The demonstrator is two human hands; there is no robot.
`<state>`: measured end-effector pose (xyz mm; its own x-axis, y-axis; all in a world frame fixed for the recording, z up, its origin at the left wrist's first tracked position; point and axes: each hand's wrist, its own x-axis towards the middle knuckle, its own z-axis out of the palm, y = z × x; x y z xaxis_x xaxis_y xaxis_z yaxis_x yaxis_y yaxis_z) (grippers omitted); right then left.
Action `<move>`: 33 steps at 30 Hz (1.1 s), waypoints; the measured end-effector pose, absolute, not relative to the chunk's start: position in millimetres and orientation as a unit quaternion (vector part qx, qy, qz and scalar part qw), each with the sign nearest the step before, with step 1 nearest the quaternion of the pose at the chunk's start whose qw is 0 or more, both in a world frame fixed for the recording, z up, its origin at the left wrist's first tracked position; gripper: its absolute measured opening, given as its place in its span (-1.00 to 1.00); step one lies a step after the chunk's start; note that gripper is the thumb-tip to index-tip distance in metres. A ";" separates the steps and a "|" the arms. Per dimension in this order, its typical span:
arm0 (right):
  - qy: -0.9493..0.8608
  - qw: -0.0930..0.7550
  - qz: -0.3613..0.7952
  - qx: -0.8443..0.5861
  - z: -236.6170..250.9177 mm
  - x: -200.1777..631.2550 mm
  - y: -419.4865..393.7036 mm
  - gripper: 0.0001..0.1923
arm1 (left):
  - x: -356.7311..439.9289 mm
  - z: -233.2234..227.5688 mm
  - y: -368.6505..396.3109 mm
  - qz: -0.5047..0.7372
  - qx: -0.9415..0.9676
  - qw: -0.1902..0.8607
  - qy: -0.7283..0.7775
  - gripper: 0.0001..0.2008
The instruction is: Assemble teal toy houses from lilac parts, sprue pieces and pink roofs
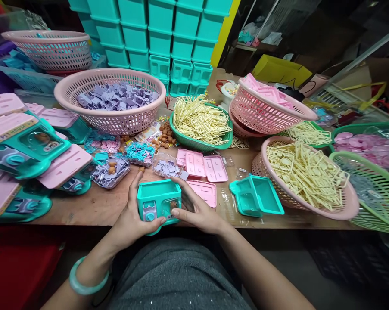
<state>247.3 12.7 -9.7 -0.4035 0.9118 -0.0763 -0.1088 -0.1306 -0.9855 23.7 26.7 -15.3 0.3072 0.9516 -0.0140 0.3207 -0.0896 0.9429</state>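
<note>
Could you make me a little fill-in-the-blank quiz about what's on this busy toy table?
1. Both the left hand and the right hand hold a small box coloured ____.
2. The big pink basket behind the hands holds small parts coloured ____.
3. The flat lids lying just beyond the box are ____.
4. The green bowl is piled with thin frames coloured ____.

Missing words: teal; purple; pink; cream

Your arms are bare to the elbow, no sleeves showing. Your left wrist carries a smooth pale green bangle (84, 282), round and glossy. Your lap is covered in dark grey speckled fabric (175, 275).
</note>
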 end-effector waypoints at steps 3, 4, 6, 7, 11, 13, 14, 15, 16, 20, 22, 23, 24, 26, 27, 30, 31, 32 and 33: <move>-0.503 0.401 0.655 -0.396 -9.3 244.0 10.3 -0.21 | 23.6 -13.6 26.2 0.333 0.663 0.449 0.498 0.16; -0.495 0.404 0.653 -0.407 -8.7 242.3 9.3 -0.22 | 24.2 -13.5 25.7 0.330 0.662 0.446 0.503 0.15; -0.487 0.408 0.642 -0.430 -7.7 239.7 8.0 -0.24 | 25.6 -13.8 24.3 0.326 0.657 0.449 0.511 0.12; -0.486 0.409 0.638 -0.436 -7.4 239.0 7.8 -0.25 | 26.3 -14.1 23.8 0.324 0.653 0.454 0.513 0.09; -0.489 0.400 0.656 -0.413 -8.1 240.0 10.3 -0.26 | 27.3 -17.0 23.2 0.341 0.640 0.460 0.511 0.07; -0.494 0.403 0.659 -0.399 -9.0 241.0 11.5 -0.23 | 26.2 -18.0 24.2 0.352 0.630 0.476 0.502 0.14; -0.499 0.406 0.655 -0.395 -9.4 241.4 11.6 -0.21 | 25.2 -17.9 24.8 0.353 0.622 0.494 0.495 0.19; -0.504 0.408 0.652 -0.393 -9.9 241.6 11.4 -0.18 | 24.0 -17.5 25.5 0.351 0.612 0.515 0.487 0.22; -0.509 0.407 0.650 -0.392 -10.3 241.9 10.9 -0.16 | 22.7 -16.6 26.3 0.345 0.602 0.537 0.479 0.25; -0.523 0.402 0.642 -0.391 -11.5 242.5 9.6 -0.16 | 18.8 -12.1 28.6 0.328 0.588 0.571 0.468 0.30; -0.513 0.402 0.640 -0.407 -11.4 241.1 10.2 -0.21 | 19.4 -11.3 28.3 0.328 0.602 0.549 0.478 0.28; -0.502 0.403 0.640 -0.419 -11.1 239.5 10.7 -0.25 | 20.6 -11.4 27.6 0.330 0.610 0.532 0.486 0.25; -0.490 0.405 0.638 -0.435 -10.7 237.5 11.0 -0.27 | 22.1 -11.8 26.5 0.331 0.618 0.516 0.493 0.22; -0.477 0.412 0.622 -0.465 -9.8 232.4 11.0 -0.33 | 26.2 -13.1 23.6 0.334 0.625 0.485 0.511 0.14; -0.480 0.415 0.607 -0.479 -9.5 229.9 10.6 -0.36 | 28.4 -13.7 22.1 0.338 0.626 0.471 0.522 0.10; -0.503 0.416 0.566 -0.504 -8.9 225.3 9.1 -0.43 | 33.0 -15.0 19.2 0.355 0.619 0.436 0.549 0.01; -0.505 0.415 0.567 -0.501 -8.8 225.2 8.9 -0.44 | 33.3 -15.3 19.1 0.360 0.617 0.433 0.550 -0.01; -0.502 0.415 0.577 -0.493 -8.7 225.7 9.0 -0.43 | 32.9 -15.6 19.3 0.361 0.617 0.439 0.544 -0.01; -0.494 0.416 0.592 -0.482 -8.4 226.7 9.3 -0.41 | 31.8 -16.0 19.9 0.360 0.616 0.453 0.535 0.02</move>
<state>226.7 9.3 -8.4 -0.1890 0.9690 -0.1591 -0.0163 -0.1651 -0.9861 31.8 19.9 -16.0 0.1689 0.9848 -0.0413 0.3325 -0.0174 0.9430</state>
